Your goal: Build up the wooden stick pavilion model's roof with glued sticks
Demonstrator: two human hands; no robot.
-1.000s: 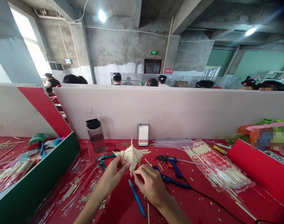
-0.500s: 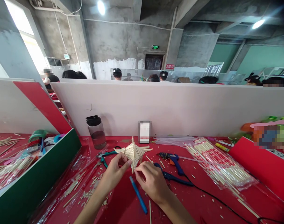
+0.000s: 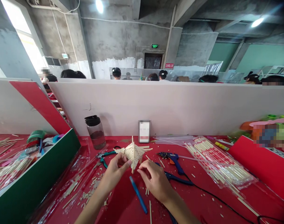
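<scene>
My left hand point(image 3: 120, 168) pinches the left side of a star-shaped model made of thin wooden sticks point(image 3: 135, 151), held up over the red table. Just right of the model's lower tip is my right hand point(image 3: 154, 179), slightly apart from it. Its thumb and index finger come together, and whatever may be between them is too small to make out. Below the model lies a blue pen point(image 3: 138, 195). A blue glue gun point(image 3: 173, 160) rests to the right, with a blue-handled tool point(image 3: 180, 179) partly behind my right hand. Teal-handled pliers point(image 3: 106, 157) lie left of the model.
Bundles of wooden sticks point(image 3: 216, 161) in plastic lie at the right. A water bottle point(image 3: 95, 132) and a phone point(image 3: 144, 132) stand near the white partition point(image 3: 170, 105). Stick scraps litter the red table point(image 3: 123, 208). Green point(image 3: 46, 168) and red boards point(image 3: 261, 168) flank it.
My right hand has drawn back a little to the right, away from the stick model's lower tip. My left hand and the model stay in place.
</scene>
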